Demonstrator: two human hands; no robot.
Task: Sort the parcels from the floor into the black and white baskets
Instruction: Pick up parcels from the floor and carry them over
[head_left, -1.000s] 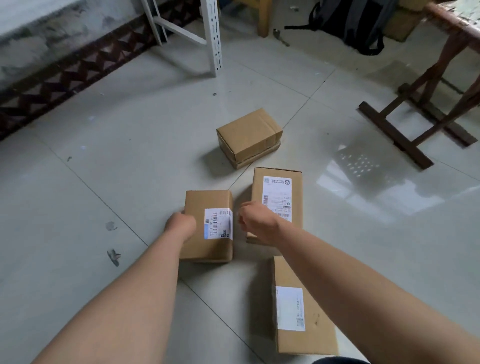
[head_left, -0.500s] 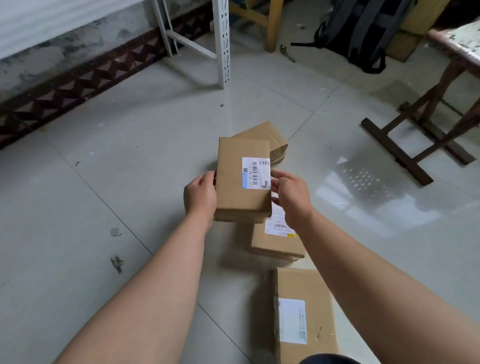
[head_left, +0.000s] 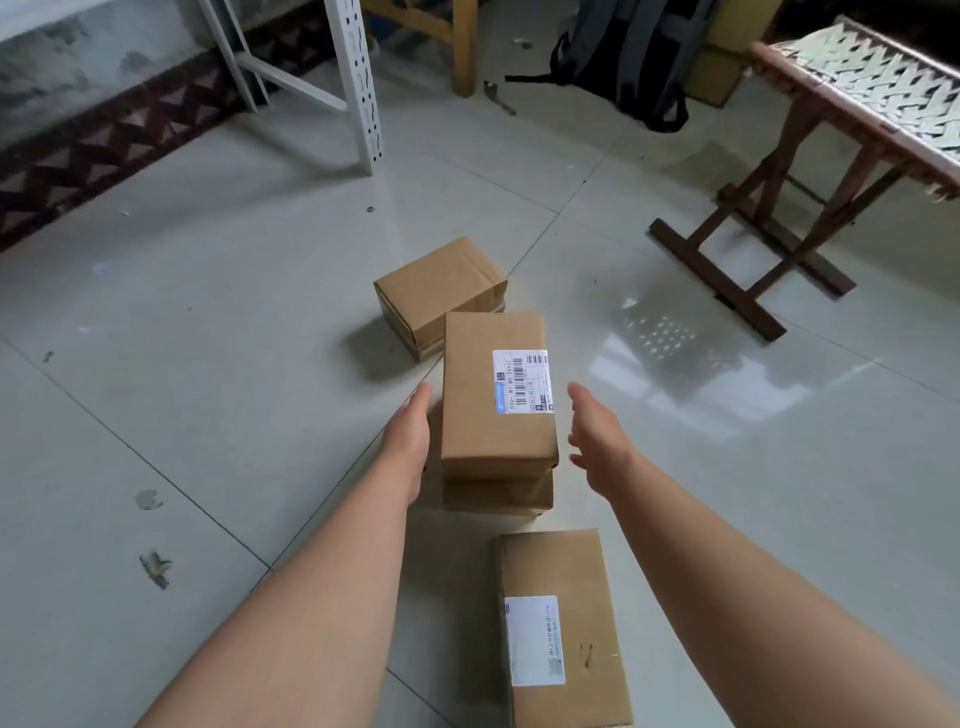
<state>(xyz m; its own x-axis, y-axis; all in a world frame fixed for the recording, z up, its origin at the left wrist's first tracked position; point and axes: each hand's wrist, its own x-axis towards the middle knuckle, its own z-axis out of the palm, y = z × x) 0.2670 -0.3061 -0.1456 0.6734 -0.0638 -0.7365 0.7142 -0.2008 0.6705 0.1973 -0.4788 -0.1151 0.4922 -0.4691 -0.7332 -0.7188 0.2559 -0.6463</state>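
Several brown cardboard parcels lie on the tiled floor. A parcel with a white barcode label (head_left: 493, 395) lies stacked on a second parcel (head_left: 493, 496), of which only the near edge shows. My left hand (head_left: 410, 431) is close beside the top parcel's left side, fingers straight. My right hand (head_left: 592, 436) hovers to the parcel's right with fingers spread, apart from it. An unlabelled parcel (head_left: 436, 286) sits just behind the stack. Another labelled parcel (head_left: 561, 623) lies near me under my right forearm. No basket is in view.
A white metal rack leg (head_left: 358, 88) stands at the back left. A wooden folding stand with a woven top (head_left: 769, 218) is at the right. A grey backpack (head_left: 634, 57) leans at the back, next to a wooden chair leg (head_left: 464, 47).
Both hands lifted the barcode parcel off the floor, carried it right and set it on the other labelled parcel. They have let go and opened beside it.
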